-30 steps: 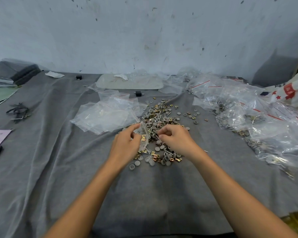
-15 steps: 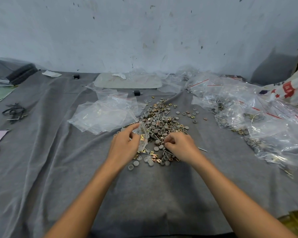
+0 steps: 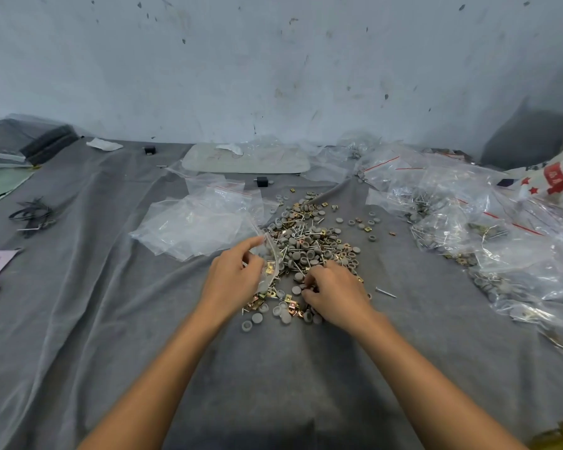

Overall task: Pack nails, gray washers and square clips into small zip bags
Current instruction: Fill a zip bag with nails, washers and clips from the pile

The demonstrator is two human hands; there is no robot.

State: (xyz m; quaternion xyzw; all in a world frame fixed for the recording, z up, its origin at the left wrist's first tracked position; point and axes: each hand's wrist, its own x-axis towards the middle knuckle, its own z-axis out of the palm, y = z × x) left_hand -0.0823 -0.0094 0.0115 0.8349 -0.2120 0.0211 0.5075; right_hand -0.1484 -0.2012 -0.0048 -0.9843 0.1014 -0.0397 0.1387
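Note:
A loose pile of gray washers, nails and gold square clips (image 3: pixel 309 245) lies on the gray cloth in the middle. My left hand (image 3: pixel 231 280) pinches a small clear zip bag (image 3: pixel 269 264) upright at the pile's left edge; a few gold clips show inside it. My right hand (image 3: pixel 332 290) rests on the near part of the pile with its fingers curled over some parts; what the fingertips hold is hidden. A single nail (image 3: pixel 385 292) lies just to its right.
Empty zip bags (image 3: pixel 195 222) lie to the left of the pile. Filled bags (image 3: pixel 488 228) spread over the right side. A pale flat tray (image 3: pixel 244 162) sits at the back by the wall. Black ties (image 3: pixel 33 216) lie at far left.
My right hand has drawn back toward me, from the middle of the pile to its near edge. The left hand and bag have stayed almost still.

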